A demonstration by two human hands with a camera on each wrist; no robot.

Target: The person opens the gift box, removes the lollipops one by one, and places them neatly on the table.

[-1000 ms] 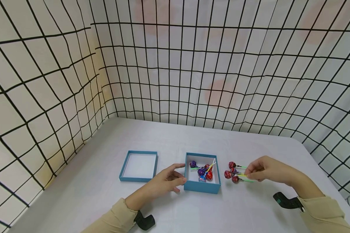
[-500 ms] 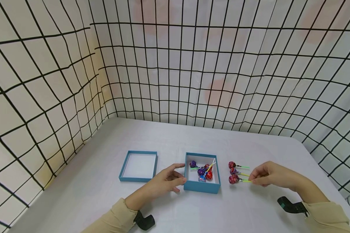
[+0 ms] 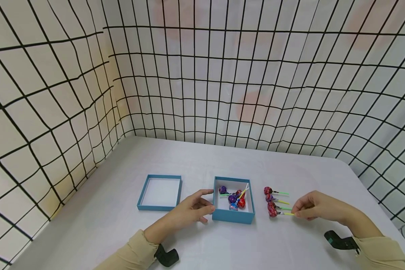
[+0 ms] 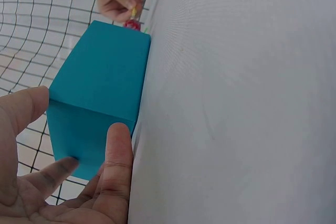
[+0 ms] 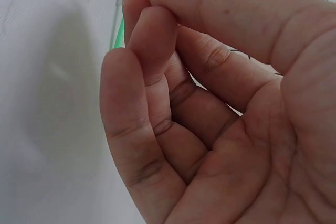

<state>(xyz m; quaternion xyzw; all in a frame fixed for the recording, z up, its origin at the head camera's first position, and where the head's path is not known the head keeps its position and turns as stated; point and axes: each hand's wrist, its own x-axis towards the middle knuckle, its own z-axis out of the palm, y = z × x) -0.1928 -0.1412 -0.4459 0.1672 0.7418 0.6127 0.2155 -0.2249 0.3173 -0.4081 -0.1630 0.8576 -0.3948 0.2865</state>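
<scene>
R. hand (image 3: 320,208) pinches thin lolly stick (image 3: 287,213), L. hand (image 3: 191,210) (fingers spread) touches rect. box (image 3: 233,216).

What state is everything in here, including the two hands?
Box: open, upright, partly filled
Lid: off, inner side up
Boxed lollipops: jumbled, sticks at different angles
Loose lollipops: side by side on the table
Left hand: touching the box's side
Right hand: pinching the nearest loose lollipop's stick
</scene>
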